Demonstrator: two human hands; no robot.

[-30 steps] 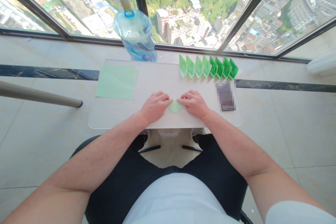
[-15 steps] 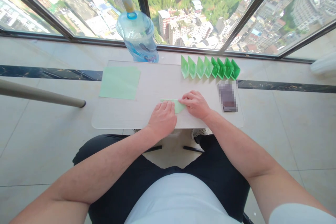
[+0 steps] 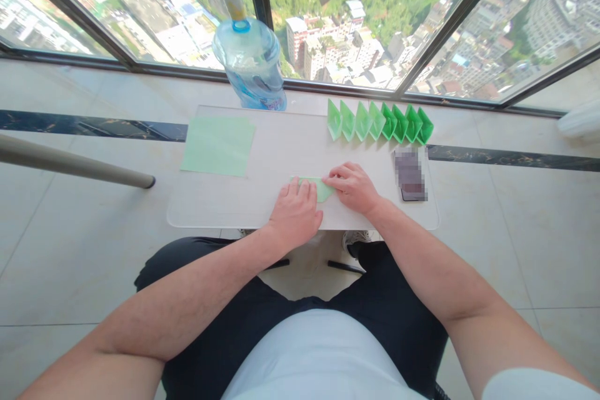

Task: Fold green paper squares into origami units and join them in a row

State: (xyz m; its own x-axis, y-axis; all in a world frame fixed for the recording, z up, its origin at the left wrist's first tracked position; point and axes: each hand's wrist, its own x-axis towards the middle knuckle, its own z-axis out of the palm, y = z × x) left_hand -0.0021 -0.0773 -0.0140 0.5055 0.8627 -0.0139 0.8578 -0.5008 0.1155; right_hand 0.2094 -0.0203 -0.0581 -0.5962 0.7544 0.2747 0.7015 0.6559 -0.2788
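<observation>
A narrow folded strip of pale green paper [image 3: 323, 190] lies on the small white table in front of me. My left hand [image 3: 296, 207] rests across its left part, fingers laid flat and slightly apart, covering much of it. At the strip's right end, my right hand [image 3: 351, 187] pinches the upper corner between thumb and fingers. Farther back on the right stands a row of several folded green paper pieces [image 3: 362, 122], light green at the left and darker toward the right. Flat pale green sheets [image 3: 218, 145] lie at the table's back left.
A phone [image 3: 411, 175], its screen blurred out, lies at the right edge of the table [image 3: 225, 206]. Behind the table, a large blue water jug [image 3: 250, 56] stands by the window. A grey pole [image 3: 84, 162] reaches in from the left.
My left hand has shifted slightly right along the strip, its fingers a little more spread. The right hand keeps its pinch. The whole view has moved slightly.
</observation>
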